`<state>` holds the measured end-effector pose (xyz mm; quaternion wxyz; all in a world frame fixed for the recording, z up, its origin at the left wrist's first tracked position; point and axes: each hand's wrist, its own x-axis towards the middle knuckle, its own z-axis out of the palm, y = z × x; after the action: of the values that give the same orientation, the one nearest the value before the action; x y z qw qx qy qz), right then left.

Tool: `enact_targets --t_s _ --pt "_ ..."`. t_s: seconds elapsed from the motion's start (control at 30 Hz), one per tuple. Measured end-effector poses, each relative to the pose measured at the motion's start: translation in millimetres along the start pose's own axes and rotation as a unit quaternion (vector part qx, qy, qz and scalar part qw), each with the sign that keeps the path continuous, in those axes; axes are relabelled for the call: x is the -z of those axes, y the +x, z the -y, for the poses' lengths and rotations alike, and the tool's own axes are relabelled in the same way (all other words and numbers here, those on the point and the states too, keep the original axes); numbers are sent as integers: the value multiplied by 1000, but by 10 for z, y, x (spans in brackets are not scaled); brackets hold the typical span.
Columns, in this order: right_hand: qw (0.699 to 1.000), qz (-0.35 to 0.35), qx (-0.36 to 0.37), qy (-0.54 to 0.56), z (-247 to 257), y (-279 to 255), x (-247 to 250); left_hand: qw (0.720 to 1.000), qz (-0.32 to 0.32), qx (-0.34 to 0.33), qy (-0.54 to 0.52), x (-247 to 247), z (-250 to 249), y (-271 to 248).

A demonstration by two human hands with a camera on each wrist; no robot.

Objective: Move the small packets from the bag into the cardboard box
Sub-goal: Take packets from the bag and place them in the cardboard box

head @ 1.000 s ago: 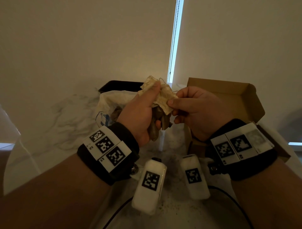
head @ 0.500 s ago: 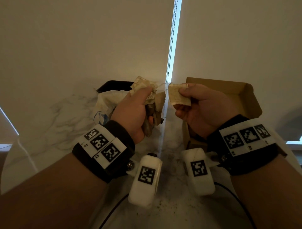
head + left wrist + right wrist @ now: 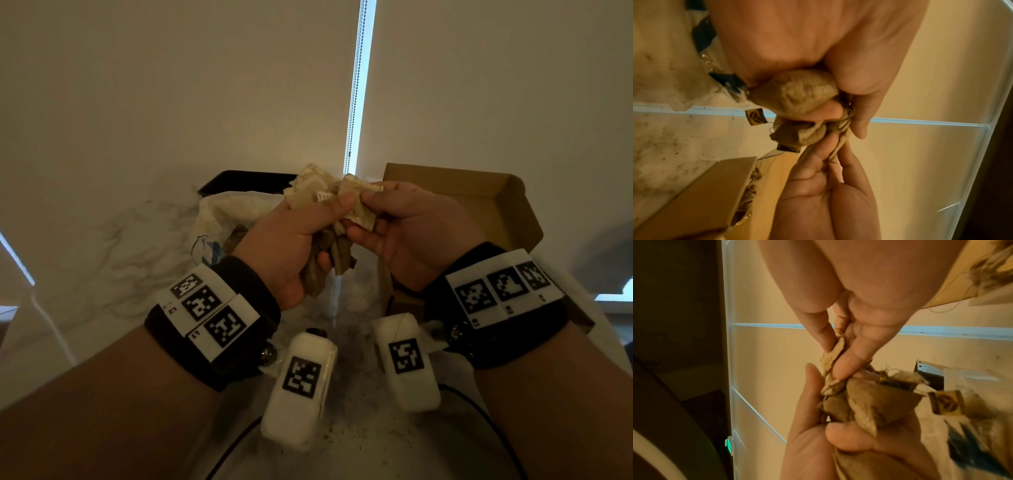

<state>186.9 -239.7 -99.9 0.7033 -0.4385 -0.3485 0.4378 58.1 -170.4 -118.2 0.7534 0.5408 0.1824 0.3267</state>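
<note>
Pinching one packet (image 3: 358, 205) between right hand (image 3: 416, 233) thumb and forefinger to peel it from the bunch of packets (image 3: 317, 200) fisted in the left hand (image 3: 291, 246), above the surface between bag (image 3: 219, 219) and cardboard box (image 3: 493, 202); next, likely, pulling free and dropping rightward into the box

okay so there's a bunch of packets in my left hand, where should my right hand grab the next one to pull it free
Pinch the flat upper edge of one packet where it sticks out above the bunch, coming from the right with the right hand. That edge is thin and exposed; the lower ends are wrapped inside the left hand.
</note>
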Motion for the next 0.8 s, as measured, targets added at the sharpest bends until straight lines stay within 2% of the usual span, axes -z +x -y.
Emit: enact_targets --t_s 0.13,0.27,0.47,0.67,0.8 --pt "999 -37 5 -21 22 22 39 999 -28 16 -18 29 5 36" --pt "994 -72 35 -76 43 52 96 998 -66 4 -18 65 0 75" --pt "982 -65 46 -169 23 47 110 999 -33 -18 -2 30 12 43" --pt "984 -58 59 -155 85 -41 14 998 -51 -21 -4 45 23 54" --pt "975 -111 90 -167 224 -191 27 999 -50 0 11 7 39 32"
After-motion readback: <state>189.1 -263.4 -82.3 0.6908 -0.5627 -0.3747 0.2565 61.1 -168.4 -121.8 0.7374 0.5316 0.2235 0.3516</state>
